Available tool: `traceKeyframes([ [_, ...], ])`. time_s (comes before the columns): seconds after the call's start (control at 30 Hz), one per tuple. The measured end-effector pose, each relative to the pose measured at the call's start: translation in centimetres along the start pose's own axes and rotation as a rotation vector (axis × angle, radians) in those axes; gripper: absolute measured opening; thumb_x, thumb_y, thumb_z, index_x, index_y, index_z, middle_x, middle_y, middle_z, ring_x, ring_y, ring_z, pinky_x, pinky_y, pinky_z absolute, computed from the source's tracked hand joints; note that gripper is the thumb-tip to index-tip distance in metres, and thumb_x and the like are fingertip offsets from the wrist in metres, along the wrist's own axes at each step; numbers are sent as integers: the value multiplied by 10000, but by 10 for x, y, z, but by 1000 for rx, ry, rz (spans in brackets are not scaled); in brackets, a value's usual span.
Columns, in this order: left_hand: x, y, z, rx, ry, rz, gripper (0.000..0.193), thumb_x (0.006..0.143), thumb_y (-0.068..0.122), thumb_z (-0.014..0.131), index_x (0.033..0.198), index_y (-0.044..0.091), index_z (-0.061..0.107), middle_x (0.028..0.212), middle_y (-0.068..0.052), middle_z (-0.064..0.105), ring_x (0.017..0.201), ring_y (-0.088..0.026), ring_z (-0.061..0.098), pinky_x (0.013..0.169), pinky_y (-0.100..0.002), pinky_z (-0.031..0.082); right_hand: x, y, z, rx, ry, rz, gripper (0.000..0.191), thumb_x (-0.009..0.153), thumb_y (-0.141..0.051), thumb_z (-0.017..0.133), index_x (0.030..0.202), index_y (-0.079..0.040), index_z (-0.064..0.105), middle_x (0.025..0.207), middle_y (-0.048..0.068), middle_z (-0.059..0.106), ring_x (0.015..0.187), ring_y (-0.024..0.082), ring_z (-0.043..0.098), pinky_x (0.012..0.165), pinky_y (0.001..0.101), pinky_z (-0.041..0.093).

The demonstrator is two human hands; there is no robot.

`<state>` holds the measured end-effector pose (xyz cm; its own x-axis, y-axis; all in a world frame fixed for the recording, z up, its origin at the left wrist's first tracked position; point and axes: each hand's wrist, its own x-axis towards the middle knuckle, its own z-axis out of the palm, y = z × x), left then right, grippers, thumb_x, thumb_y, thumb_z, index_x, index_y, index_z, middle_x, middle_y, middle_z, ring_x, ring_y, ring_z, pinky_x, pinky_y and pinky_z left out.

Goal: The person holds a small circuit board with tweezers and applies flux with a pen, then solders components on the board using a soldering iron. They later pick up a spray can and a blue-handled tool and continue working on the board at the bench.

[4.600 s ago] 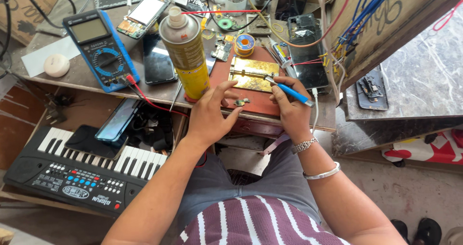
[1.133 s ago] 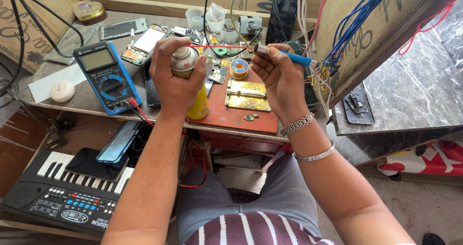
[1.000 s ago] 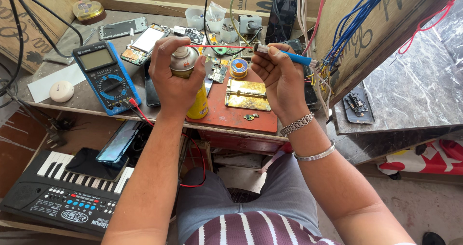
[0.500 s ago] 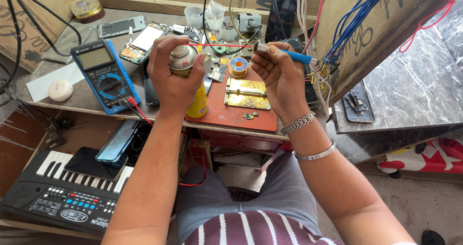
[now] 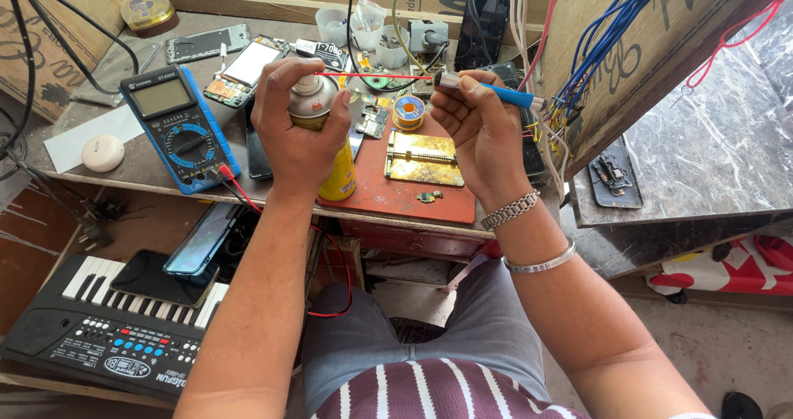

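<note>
My left hand gripped the spray can, its red straw already reaching the brush pinched in my right hand; spraying not visibly begun.

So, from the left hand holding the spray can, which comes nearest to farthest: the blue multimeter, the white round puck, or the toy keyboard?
Measured from the left hand in the head view:
1. Blue multimeter, just to its left on the bench.
2. White round puck, further left near the bench edge.
3. Toy keyboard, down on the lower shelf.

Both hands are raised side by side, left hand and right hand closed.
</note>
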<state>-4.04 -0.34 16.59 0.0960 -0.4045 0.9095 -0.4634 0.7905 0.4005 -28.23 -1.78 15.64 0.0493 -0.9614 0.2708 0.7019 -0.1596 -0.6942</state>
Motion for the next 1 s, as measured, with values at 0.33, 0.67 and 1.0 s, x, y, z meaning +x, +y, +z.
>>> traceKeyframes([
  [0.33, 0, 1, -1, 4, 2, 1, 376, 935, 78, 832, 1233, 94, 603, 1164, -92, 623, 1036, -225, 663, 940, -340, 553, 0, 2, 2, 1, 4, 13, 183, 993, -149, 679, 1134, -50, 617, 1058, 137, 718, 985, 235, 717, 897, 375, 599],
  [0.67, -1, -1, 0, -12, -5, 5, 383, 955, 120, 839, 1248, 90, 595, 1169, -92, 627, 1031, -231, 660, 932, -339, 548, 1, 2, 1, 50, -9, 49, 180, 1002, -161, 664, 1140, -56, 617, 1067, 132, 717, 989, 226, 717, 904, 368, 598],
  [1.0, -1, 13, -13, 78, -64, 74, 502, 1032, 276, 753, 1413, 64, 505, 1355, -152, 553, 1288, -310, 564, 1130, -427, 465, -19, -15, -16, 215, -33, 253, 135, 1051, -173, 647, 1126, -61, 658, 1082, 107, 725, 958, 183, 711, 878, 311, 591],
])
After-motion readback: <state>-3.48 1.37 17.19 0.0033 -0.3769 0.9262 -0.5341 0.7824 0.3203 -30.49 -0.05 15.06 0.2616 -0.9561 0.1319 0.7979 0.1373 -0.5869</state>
